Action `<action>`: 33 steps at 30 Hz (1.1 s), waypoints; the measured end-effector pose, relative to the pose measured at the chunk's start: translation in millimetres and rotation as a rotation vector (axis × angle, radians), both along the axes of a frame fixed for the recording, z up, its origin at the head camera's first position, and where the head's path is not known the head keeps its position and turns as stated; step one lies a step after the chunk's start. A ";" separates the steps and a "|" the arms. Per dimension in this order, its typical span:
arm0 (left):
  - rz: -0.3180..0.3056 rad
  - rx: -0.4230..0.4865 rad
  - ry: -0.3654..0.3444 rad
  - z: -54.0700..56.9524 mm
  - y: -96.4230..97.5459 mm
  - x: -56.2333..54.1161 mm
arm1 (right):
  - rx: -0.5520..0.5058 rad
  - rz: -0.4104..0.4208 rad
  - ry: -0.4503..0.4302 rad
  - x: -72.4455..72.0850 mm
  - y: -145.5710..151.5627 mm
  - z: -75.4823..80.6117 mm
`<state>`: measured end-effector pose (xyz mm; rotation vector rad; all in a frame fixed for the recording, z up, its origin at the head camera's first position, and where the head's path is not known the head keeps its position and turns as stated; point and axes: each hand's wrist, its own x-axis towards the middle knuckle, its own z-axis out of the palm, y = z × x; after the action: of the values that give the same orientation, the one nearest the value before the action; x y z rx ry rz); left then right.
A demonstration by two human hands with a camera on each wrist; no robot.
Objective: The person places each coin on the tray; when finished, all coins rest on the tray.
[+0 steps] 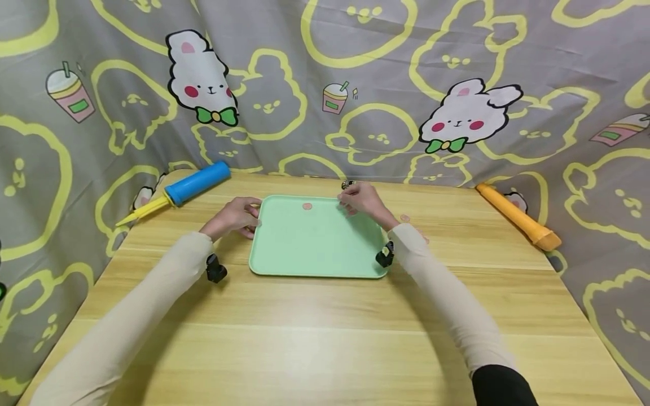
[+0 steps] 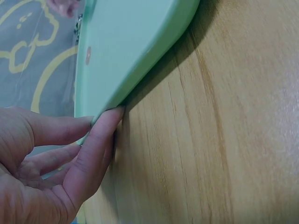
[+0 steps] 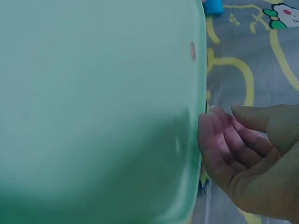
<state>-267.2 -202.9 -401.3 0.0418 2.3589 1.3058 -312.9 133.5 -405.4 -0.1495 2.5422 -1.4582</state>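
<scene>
A light green tray (image 1: 315, 242) lies on the wooden table, its left edge raised a little in the left wrist view. My left hand (image 1: 235, 217) pinches that edge, thumb on the rim and fingers beneath. At the far right corner, my right hand (image 1: 363, 200) has loosely bent fingers right at the rim. In the right wrist view the thumb (image 3: 254, 116) stands apart from the fingers, and nothing shows between them. One small pink disc (image 1: 307, 206) is on the tray near its far edge.
More pink pieces (image 1: 404, 217) lie right of the tray, partly behind the right sleeve. A small dark patterned object (image 1: 347, 184) sits beyond the right hand. A blue and yellow hand pump (image 1: 198, 183) is back left; a long orange tube-like thing (image 1: 518, 217) leans along the right edge.
</scene>
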 end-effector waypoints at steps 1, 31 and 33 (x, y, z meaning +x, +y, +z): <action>0.002 0.002 -0.004 -0.2 0.0 0.5 | 0.015 0.006 0.020 1.1 5.7 1.4; 0.020 -0.004 0.026 0.9 3.1 1.0 | 0.396 0.099 0.173 17.7 160.5 -11.6; 0.026 -0.003 0.017 0.7 3.2 2.0 | 0.409 0.132 0.151 15.9 166.7 -15.3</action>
<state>-265.2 -199.6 -400.6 0.0219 2.3830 1.3193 -296.9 300.2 -420.7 -0.3637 2.8257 -0.8863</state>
